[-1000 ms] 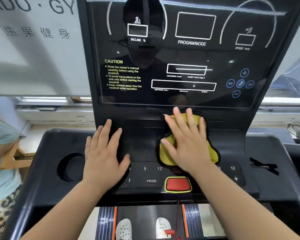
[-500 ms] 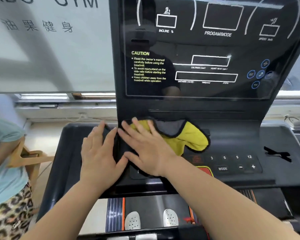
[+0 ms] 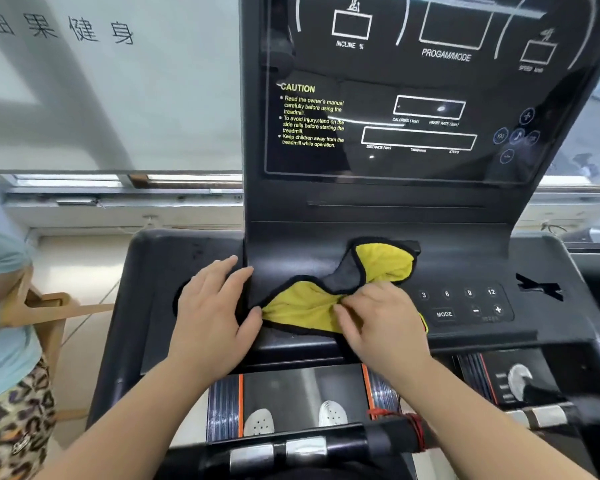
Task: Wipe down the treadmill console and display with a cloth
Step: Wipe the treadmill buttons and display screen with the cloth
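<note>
The right hand is gripping the yellow cloth, its fingers curling into the fabric and bunching it. Half a second ago the same hand was lying flat on the cloth with its fingers spread, right beside the left hand. It is now sitting further right, near the button panel marked 3, 6, 9, 12 and MODE.

The cloth is lying on the console just below the display, stretching from the left thumb up to the right, with a grey fold showing in the middle. Earlier it was lying flatter under the palm.

The left hand is resting released on the console surface as before, fingers straight, thumb touching the cloth's black edge.

A person in a light blue top is standing at the left edge.
</note>
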A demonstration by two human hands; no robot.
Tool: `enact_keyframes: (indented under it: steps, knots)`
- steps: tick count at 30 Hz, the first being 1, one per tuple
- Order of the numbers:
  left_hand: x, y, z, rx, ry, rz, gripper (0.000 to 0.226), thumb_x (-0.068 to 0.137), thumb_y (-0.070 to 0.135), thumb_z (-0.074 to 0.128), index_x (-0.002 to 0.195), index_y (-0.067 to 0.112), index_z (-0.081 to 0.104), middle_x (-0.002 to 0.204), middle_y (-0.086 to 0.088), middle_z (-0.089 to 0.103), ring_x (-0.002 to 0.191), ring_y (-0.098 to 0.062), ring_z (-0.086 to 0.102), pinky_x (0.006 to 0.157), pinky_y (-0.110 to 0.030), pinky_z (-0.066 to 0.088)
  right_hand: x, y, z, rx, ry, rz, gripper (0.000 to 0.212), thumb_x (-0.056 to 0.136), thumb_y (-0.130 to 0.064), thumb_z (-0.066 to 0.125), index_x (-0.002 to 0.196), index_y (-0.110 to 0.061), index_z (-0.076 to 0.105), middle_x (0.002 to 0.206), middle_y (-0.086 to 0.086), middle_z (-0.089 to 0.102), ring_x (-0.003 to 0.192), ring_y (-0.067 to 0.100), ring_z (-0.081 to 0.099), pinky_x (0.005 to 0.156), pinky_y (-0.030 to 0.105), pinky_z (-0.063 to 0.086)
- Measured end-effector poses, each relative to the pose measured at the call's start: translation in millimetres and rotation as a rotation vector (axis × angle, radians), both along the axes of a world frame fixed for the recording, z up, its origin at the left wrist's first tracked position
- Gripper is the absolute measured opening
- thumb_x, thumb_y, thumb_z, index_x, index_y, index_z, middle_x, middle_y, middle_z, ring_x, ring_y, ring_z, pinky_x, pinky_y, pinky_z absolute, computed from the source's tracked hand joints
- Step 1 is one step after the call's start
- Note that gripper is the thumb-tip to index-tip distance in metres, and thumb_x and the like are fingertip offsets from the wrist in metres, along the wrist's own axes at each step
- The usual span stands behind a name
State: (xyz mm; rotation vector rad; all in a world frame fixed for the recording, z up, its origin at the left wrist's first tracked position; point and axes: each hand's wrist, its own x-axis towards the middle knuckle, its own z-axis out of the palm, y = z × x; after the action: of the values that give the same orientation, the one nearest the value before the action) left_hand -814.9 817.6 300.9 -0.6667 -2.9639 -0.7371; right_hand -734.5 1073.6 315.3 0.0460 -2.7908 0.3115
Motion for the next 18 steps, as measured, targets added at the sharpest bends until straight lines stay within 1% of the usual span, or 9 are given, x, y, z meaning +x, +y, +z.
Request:
enact_keyframes:
  steps: [1,2,4,6,9,11,14,16,18]
  knots:
    - [-0.6,1.1,-0.9,-0.001,-0.002,-0.001,0.061,0.084,0.047,0.047,0.134,0.015,0.060,0.145,-0.010,0.054,0.135,-0.034,0.047,0.110,-0.051,0.037,-0.1,1.5,-2.4,0.021,-0.023,-0.047,0.027,0.093,-0.034,0.062,0.098,-0.010,0.075,0.093,0.006,0.069,0.091,0.032,0.062,0.079,0.050,0.055]
    - [-1.0,2.2,-2.1,-0.001,-0.002,0.000,0.061,0.084,0.048,0.048,0.134,0.015,0.061,0.145,-0.010,0.053,0.134,-0.034,0.047,0.110,-0.050,0.037,-2.0,-0.2,-2.2,0.045,-0.058,-0.075,0.037,0.091,-0.036,0.063,0.114,-0.009,0.073,0.112,0.009,0.070,0.108,0.034,0.062,0.092,0.054,0.053]
    - [-1.1,4.2,-3.9,0.002,-0.008,0.002,0.061,0.085,0.049,0.048,0.134,0.015,0.060,0.145,-0.011,0.053,0.133,-0.034,0.047,0.110,-0.050,0.036,-12.4,-9.5,1.2,0.089,-0.150,-0.070,0.064,0.089,-0.046,0.061,0.143,-0.013,0.056,0.151,0.013,0.051,0.141,0.038,0.044,0.116,0.060,0.036]
    - [-0.4,4.9,-4.0,0.021,-0.017,0.018,0.061,0.087,0.051,0.047,0.135,0.015,0.059,0.146,-0.011,0.052,0.134,-0.034,0.047,0.111,-0.050,0.036,-30.5,-24.2,8.8,0.117,-0.235,-0.061,0.076,0.090,-0.056,0.051,0.156,-0.019,0.040,0.167,0.012,0.029,0.154,0.040,0.022,0.122,0.065,0.020]
    - [0.0,1.8,-1.2,0.051,-0.034,0.059,0.059,0.091,0.051,0.042,0.137,0.016,0.057,0.147,-0.009,0.051,0.136,-0.031,0.045,0.112,-0.048,0.034,-54.4,-45.5,8.6,0.131,-0.389,-0.100,0.085,0.093,-0.070,0.029,0.162,-0.021,0.018,0.171,0.017,0.002,0.156,0.045,-0.003,0.123,0.068,0.006]
    - [-0.5,-1.3,0.5,0.073,-0.042,0.091,0.060,0.093,0.051,0.039,0.138,0.016,0.056,0.147,-0.008,0.051,0.136,-0.030,0.044,0.113,-0.048,0.033,-52.6,-55.6,-1.9,0.194,-0.449,-0.043,0.088,0.095,-0.075,0.020,0.164,-0.023,0.004,0.170,0.020,-0.015,0.154,0.045,-0.018,0.122,0.068,-0.002]
    - [-0.8,-2.3,1.3,0.085,-0.055,0.116,0.060,0.093,0.050,0.038,0.138,0.015,0.056,0.147,-0.009,0.051,0.137,-0.029,0.043,0.113,-0.049,0.033,-35.1,-59.7,-11.3,0.242,-0.495,0.213,0.080,0.098,-0.071,0.022,0.163,-0.028,0.003,0.172,0.006,-0.011,0.155,0.037,-0.023,0.122,0.066,-0.003]
    - [0.5,-0.5,0.1,0.084,-0.061,0.106,0.060,0.093,0.050,0.038,0.138,0.015,0.056,0.147,-0.009,0.052,0.137,-0.029,0.044,0.113,-0.049,0.034,-20.4,-50.8,-10.6,0.234,-0.522,0.408,0.075,0.098,-0.060,0.032,0.164,-0.032,0.007,0.172,-0.006,-0.008,0.156,0.029,-0.023,0.124,0.060,-0.012]
    - [2.2,2.4,-0.9,0.085,-0.058,0.088,0.060,0.094,0.049,0.038,0.137,0.013,0.057,0.145,-0.009,0.054,0.135,-0.030,0.046,0.112,-0.050,0.035,-2.5,-33.4,-8.5,0.197,-0.554,0.524,0.077,0.094,-0.050,0.040,0.164,-0.035,0.009,0.172,-0.010,-0.007,0.156,0.024,-0.023,0.124,0.053,-0.016]
